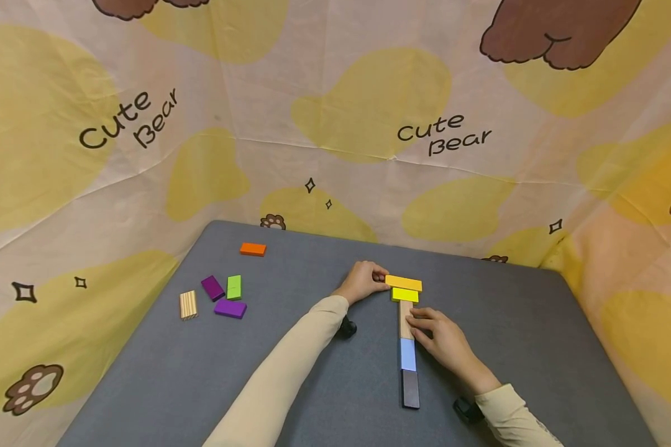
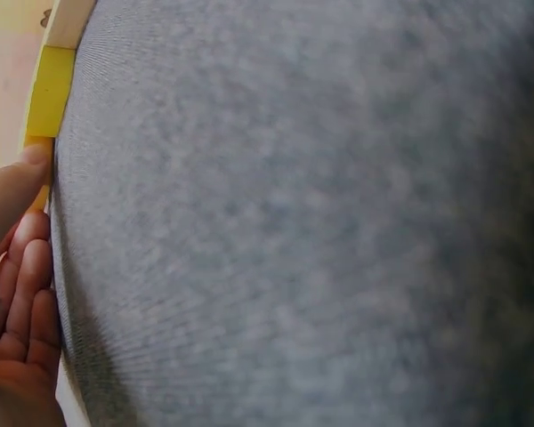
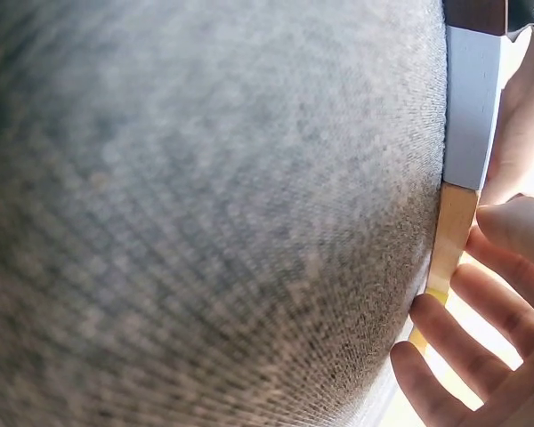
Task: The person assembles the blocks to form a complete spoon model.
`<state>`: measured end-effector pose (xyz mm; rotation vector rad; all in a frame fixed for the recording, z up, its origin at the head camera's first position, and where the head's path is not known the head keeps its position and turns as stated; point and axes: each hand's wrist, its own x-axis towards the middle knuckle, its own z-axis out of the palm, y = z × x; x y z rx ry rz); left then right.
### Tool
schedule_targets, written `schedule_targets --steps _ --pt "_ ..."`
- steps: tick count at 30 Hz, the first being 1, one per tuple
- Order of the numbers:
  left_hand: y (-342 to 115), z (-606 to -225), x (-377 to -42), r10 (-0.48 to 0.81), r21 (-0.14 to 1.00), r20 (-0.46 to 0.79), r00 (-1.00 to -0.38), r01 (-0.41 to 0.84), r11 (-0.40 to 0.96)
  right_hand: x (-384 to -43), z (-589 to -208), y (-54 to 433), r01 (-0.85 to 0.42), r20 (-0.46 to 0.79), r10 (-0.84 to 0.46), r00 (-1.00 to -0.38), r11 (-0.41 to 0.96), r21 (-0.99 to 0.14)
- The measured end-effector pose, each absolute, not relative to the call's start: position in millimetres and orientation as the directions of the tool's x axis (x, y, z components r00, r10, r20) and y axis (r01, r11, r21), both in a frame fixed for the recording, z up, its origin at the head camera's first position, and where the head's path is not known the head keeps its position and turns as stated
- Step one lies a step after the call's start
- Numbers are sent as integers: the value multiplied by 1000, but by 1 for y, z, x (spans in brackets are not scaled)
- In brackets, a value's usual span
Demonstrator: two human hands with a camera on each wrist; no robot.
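Observation:
My left hand (image 1: 363,280) pinches the left end of an orange-yellow block (image 1: 404,283), which lies crosswise at the far end of a row of blocks. In the left wrist view, the thumb (image 2: 18,191) is on that block beside a yellow block (image 2: 52,93). Nearer to me, a plain wooden block (image 1: 405,320), a light blue block (image 1: 407,354) and a black block (image 1: 410,389) line up end to end. My right hand (image 1: 444,341) rests its spread fingertips at the wooden block's right side. The right wrist view shows those fingers (image 3: 467,347) loosely extended along the row.
On the grey table (image 1: 324,372), two purple blocks (image 1: 230,308), a green block (image 1: 233,287) and a striped wooden piece (image 1: 188,305) lie at the left. An orange block (image 1: 253,249) is near the back edge. A patterned cloth (image 1: 335,112) hangs around the table.

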<state>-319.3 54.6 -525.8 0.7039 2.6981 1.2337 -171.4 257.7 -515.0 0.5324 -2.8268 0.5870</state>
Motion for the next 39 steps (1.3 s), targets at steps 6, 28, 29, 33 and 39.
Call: schedule_targets --steps 6,28,29,33,39 --pt "55 -525 -319 452 731 89 -887 366 575 -172 -516 258 -391 274 -306 -912 853 -345" --pt "52 -530 -319 545 635 115 -830 484 602 -172 -518 259 -386 276 -301 -913 856 -342" --pt "51 -529 -318 555 628 115 -824 493 602 -172 -519 259 -386 274 -302 -913 857 -341" --pt "42 -529 -315 589 607 107 -801 522 599 -172 -519 259 -387 267 -305 -914 854 -347" --pt "16 -525 -301 592 620 75 -802 503 603 -172 -517 259 -390 274 -306 -912 854 -345"
